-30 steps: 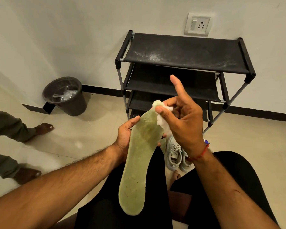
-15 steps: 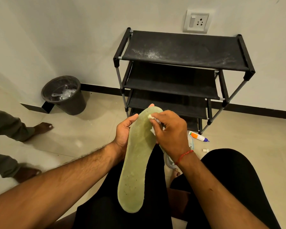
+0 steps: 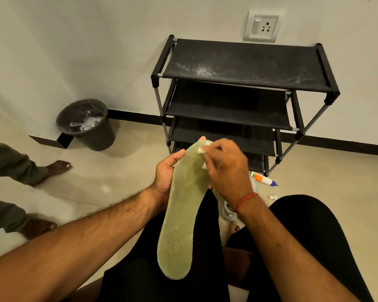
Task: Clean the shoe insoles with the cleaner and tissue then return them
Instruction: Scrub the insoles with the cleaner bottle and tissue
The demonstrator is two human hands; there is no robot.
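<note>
A pale green insole (image 3: 181, 216) stands upright over my lap, toe end up. My left hand (image 3: 167, 173) grips its upper left edge, thumb on the front and fingers behind. My right hand (image 3: 225, 168) pinches a small wad of white tissue (image 3: 202, 150) and presses it on the insole's toe area. The cleaner bottle (image 3: 263, 178), white with an orange label and blue tip, lies on the floor by the rack. A grey shoe (image 3: 227, 211) shows partly under my right wrist.
A black shoe rack (image 3: 244, 68) with dusty shelves stands against the wall ahead. A dark waste bin (image 3: 86, 125) sits at the left by the wall. Another person's bare feet (image 3: 57, 166) stand on the tiles at far left. A small white scrap (image 3: 272, 196) lies near the bottle.
My right hand came down from a raised pose and now rubs the tissue on the insole's toe end. The left hand keeps its hold; the insole barely moved.
</note>
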